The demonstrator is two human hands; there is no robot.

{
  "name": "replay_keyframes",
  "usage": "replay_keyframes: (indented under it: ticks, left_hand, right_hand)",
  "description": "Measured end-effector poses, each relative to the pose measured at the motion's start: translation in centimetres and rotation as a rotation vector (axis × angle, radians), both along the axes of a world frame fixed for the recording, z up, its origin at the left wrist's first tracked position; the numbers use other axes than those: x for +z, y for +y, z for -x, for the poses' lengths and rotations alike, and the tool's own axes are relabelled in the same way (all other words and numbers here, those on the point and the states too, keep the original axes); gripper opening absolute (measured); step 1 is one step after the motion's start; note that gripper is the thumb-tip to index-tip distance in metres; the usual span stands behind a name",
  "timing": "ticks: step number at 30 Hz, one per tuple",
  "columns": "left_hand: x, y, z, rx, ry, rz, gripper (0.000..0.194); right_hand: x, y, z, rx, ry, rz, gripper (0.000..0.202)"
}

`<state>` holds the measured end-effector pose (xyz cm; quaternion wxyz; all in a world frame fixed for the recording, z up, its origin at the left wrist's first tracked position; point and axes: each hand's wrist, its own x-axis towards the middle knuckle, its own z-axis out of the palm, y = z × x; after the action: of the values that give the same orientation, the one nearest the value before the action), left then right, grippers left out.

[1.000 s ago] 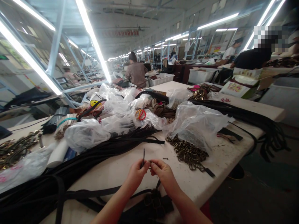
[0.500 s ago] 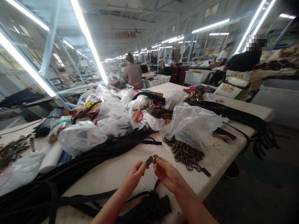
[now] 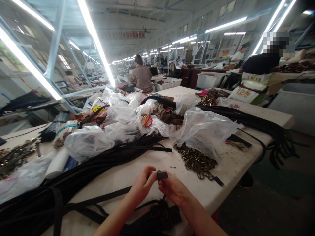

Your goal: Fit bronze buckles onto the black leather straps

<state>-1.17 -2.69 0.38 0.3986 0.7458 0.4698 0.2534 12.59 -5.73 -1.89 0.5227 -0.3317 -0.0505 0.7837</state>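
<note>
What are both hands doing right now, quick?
Left hand: closed, fingertips pinching the small black strap piece.
Right hand: closed, pinching the same strap piece from the other side.

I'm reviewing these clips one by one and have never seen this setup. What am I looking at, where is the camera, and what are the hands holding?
There is no machine here. The single view comes from a camera on a person's head, looking forward and down, so the two bare arms at the bottom are that person's own.

The left hand and right hand meet above the table edge and pinch the end of a black strap between their fingertips; whether a buckle is on it is too small to tell.

On the table lie a heap of black straps, a pile of brass buckles spilling from a clear bag, more plastic bags, and red scissors. Other people work at benches behind.
</note>
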Motion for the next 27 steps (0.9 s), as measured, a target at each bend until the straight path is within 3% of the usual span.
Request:
replay_keyframes:
  ticks: [7,12,15,19,27]
  left_hand:
    - [0.4,0.0,-0.5,-0.041,-0.049,-0.182,0.017]
    - [0.9,-0.1,-0.3,-0.054,-0.175,-0.012,0.018]
    - [0.3,0.1,-0.1,0.044,-0.086,0.017,0.017]
    - [-0.6,0.6,0.0,0.200,0.155,-0.099,0.007]
    - [-0.8,0.2,-0.1,0.256,0.365,-0.322,0.008]
  right_hand:
    - [-0.7,0.4,0.3,-0.055,-0.247,-0.117,0.028]
    - [-0.8,1.0,0.7,-0.031,-0.316,-0.149,0.027]
    - [-0.9,1.3,1.2,-0.008,-0.362,-0.155,0.023]
    - [-1.6,1.4,1.8,0.031,-0.363,-0.183,0.018]
    - [-2.1,1.6,2.0,0.033,-0.319,-0.175,0.022]
